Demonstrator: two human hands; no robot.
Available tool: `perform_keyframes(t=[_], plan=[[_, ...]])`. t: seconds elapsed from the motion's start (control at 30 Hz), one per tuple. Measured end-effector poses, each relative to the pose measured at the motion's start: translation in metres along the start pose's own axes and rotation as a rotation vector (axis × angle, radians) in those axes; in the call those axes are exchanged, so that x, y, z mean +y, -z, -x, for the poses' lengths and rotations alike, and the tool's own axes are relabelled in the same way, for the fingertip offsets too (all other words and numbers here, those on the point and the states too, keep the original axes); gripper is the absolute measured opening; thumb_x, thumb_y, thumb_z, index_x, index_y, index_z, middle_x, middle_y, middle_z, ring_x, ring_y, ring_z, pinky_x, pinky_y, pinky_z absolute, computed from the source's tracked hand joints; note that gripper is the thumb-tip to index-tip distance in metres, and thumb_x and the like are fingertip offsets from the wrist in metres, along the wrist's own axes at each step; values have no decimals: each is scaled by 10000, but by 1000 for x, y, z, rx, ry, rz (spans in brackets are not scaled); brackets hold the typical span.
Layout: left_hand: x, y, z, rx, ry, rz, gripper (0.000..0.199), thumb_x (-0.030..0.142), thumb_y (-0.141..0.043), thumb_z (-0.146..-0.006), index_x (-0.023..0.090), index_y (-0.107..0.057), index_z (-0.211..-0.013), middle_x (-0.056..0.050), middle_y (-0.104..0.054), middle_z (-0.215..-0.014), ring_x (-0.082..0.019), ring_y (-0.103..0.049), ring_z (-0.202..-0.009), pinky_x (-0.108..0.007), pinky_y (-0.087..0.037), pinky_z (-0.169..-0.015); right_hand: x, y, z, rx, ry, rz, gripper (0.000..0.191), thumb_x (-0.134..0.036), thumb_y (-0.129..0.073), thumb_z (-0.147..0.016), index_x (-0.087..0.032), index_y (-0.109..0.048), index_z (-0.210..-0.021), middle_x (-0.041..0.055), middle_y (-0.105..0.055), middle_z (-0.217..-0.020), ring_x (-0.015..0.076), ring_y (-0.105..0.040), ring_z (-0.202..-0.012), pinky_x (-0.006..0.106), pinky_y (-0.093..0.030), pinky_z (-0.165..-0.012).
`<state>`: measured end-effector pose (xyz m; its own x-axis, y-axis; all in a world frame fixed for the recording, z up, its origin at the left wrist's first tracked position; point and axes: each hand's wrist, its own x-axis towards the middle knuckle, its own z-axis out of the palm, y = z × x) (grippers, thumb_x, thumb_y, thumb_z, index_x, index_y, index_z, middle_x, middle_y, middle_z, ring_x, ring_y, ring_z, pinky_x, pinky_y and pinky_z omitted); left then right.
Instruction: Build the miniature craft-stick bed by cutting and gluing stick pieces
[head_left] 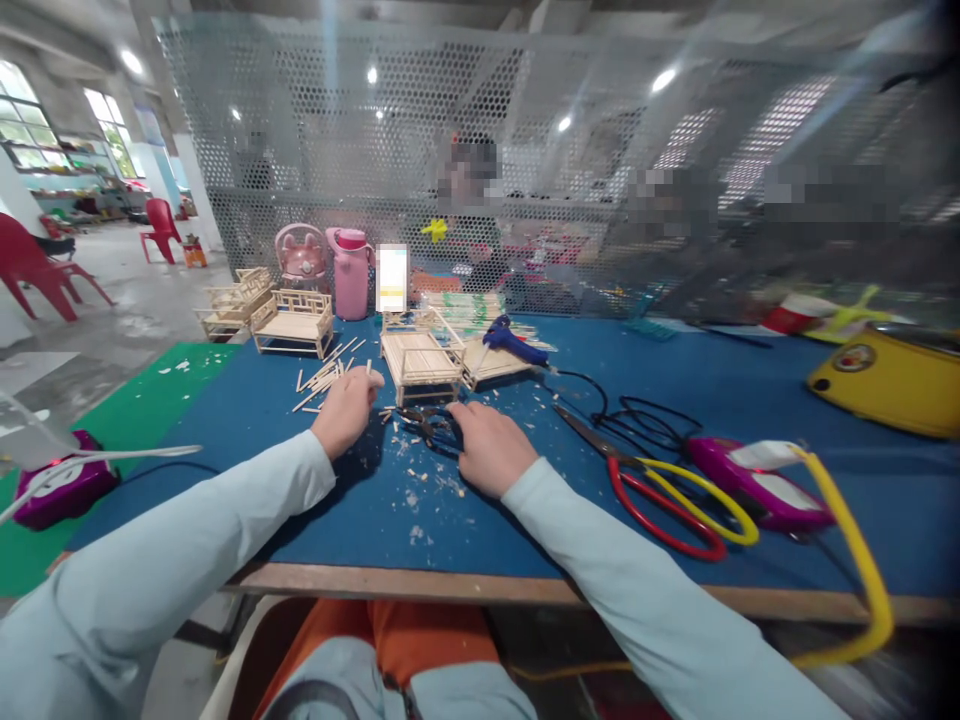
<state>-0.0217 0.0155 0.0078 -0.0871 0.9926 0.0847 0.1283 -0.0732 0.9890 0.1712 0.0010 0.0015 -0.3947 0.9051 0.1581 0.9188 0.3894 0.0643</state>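
Blue table (315, 535) with a small wooden bench (422, 362) between and just beyond both hands.
The right hand (493, 446) is clamped on the pliers (429, 425); the left hand (348, 408) pinches a short stick (368, 367).

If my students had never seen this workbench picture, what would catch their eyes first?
Probably the large scissors with one red and one yellow handle, lying open on the blue tabletop to the right of the right hand. Next might be the bench-like wooden-stick model just beyond the two hands, and the pink bottle standing near the perforated screen behind.
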Motion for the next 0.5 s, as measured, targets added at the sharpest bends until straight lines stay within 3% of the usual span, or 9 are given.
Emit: perform_keyframes(t=[0.17, 0.33, 0.5], plan=[[-8, -2, 0, -56, -108, -194, 286, 281, -368, -802, 137, -588, -914, 62, -357, -506, -99, -337, -460, -225, -276, -482, 1, 0, 0, 1, 12, 5, 555, -92, -487, -675, -87, -500, -1230, 170, -587, -1023, 288, -550, -964, 373, -416, -807], [-11, -1, 0, -91, -133, -308, 332, 401, -405, -821, 146, -559, -674, 52, -405, -478, -91, -343, -463, -230, -260, -487, 7, -1, -2, 34, -36, -171, 646, -41, -472, -631, -93, -457, -1275, 152, -565, -1090, 269, -524, -1043, 353, -404, -885], [-9, -9, 7, -193, -179, -231, 389, 442, -441, -805, 161, -448, -536, 40, -441, -475, -80, -365, -467, -220, -286, -488, 8, 0, -1, 72, -5, -456, 678, 7, -450, -581, -119, -464, -1246, 128, -563, -1124, 223, -515, -1062, 328, -403, -906]])
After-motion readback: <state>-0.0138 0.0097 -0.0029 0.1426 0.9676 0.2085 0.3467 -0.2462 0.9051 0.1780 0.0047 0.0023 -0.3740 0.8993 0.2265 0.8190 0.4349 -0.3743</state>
